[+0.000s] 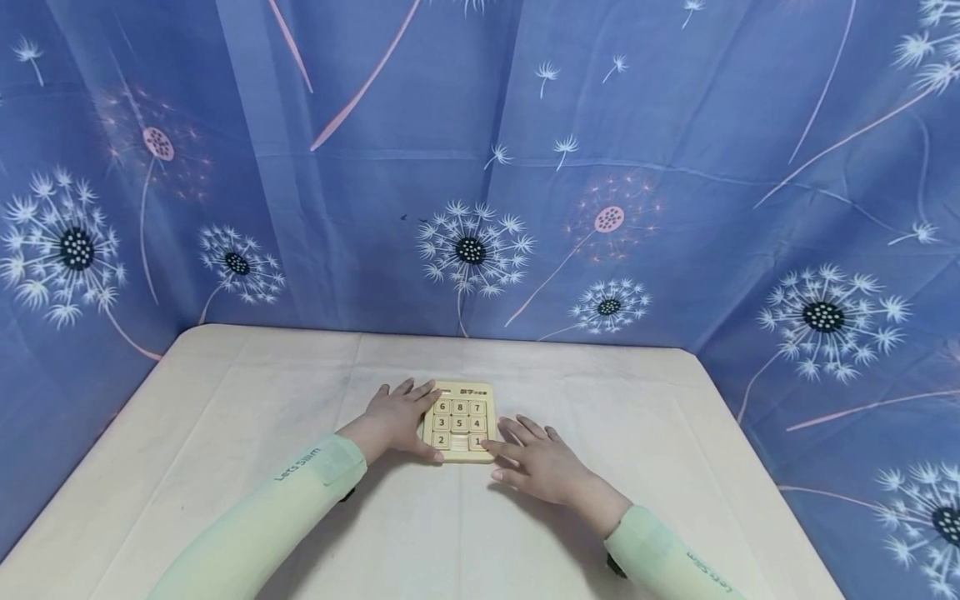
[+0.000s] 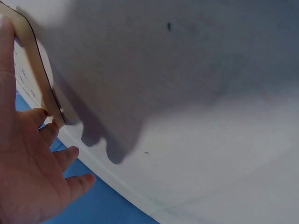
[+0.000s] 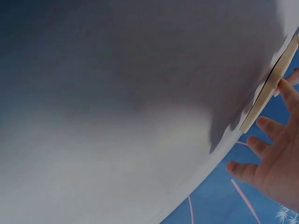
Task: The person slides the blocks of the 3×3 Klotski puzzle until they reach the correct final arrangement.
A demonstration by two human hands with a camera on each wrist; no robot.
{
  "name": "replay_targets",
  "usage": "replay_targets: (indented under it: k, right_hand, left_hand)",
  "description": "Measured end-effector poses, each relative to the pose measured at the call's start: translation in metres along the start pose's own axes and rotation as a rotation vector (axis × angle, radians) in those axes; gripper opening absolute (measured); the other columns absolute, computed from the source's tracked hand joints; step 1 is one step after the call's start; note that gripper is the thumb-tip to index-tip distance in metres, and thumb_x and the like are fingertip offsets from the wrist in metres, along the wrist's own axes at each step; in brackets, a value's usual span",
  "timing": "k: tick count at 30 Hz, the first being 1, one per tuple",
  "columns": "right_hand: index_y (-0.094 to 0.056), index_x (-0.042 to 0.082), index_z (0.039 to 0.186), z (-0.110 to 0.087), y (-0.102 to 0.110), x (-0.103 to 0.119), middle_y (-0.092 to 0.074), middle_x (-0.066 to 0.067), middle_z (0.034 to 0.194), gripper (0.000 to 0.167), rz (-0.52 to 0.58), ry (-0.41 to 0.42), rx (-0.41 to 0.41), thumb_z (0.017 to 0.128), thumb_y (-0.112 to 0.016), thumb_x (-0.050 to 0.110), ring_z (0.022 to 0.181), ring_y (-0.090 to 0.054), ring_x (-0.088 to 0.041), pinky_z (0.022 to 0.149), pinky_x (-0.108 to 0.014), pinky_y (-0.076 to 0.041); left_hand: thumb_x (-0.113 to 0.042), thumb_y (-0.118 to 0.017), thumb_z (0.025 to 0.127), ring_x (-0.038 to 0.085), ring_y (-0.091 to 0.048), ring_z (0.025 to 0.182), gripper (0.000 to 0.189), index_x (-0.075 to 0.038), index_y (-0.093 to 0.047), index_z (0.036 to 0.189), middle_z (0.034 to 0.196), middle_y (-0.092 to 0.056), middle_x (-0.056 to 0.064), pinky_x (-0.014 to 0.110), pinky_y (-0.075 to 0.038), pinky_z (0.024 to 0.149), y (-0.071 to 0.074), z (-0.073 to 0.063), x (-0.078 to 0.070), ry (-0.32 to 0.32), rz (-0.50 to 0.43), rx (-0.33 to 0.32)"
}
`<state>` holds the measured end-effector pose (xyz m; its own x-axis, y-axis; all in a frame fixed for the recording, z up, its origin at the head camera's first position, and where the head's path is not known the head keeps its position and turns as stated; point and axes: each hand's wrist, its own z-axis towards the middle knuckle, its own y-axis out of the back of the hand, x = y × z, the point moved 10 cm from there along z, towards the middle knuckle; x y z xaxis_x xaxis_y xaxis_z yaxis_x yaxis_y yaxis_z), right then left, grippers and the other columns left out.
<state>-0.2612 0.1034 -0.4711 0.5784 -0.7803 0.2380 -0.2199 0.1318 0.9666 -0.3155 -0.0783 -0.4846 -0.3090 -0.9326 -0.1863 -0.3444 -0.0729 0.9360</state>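
A pale yellow number sliding puzzle (image 1: pixel 460 424) lies flat on the table, its rows reading 6 8 7, 3 5 4, and 2, gap, 1. The left hand (image 1: pixel 395 421) holds its left side, thumb at the near left corner and fingers by the far left part. In the left wrist view the thumb and a fingertip meet the puzzle's edge (image 2: pixel 41 70). At the near right corner, the right hand (image 1: pixel 546 468) reaches in with spread fingers, index fingertip on the tile marked 1 (image 1: pixel 477 442). Its thumb stays off to the right of the frame.
A pale cloth covers the table (image 1: pixel 600 400), which has rounded far corners. Blue curtains (image 1: pixel 360 233) with dandelion prints hang behind it and along both sides. Light green sleeves (image 1: pixel 262 517) cover both forearms.
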Motion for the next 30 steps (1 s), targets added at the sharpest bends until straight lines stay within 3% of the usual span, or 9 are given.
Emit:
replay_targets:
  k: [30]
  right_hand:
    - [-0.049,0.025,0.153,0.008,-0.001,0.011,-0.038,-0.017,0.165,0.057,0.007,0.036,-0.011,0.102,-0.055,0.050,0.153,-0.031,-0.047,0.117,-0.076,-0.031]
  left_hand:
    - [-0.073,-0.077,0.074,0.036,-0.022,0.160,0.114,-0.021,-0.030,0.163,0.173,-0.023,0.000,0.064,-0.021,0.129,-0.001,0.000,0.000,0.007,0.019,0.007]
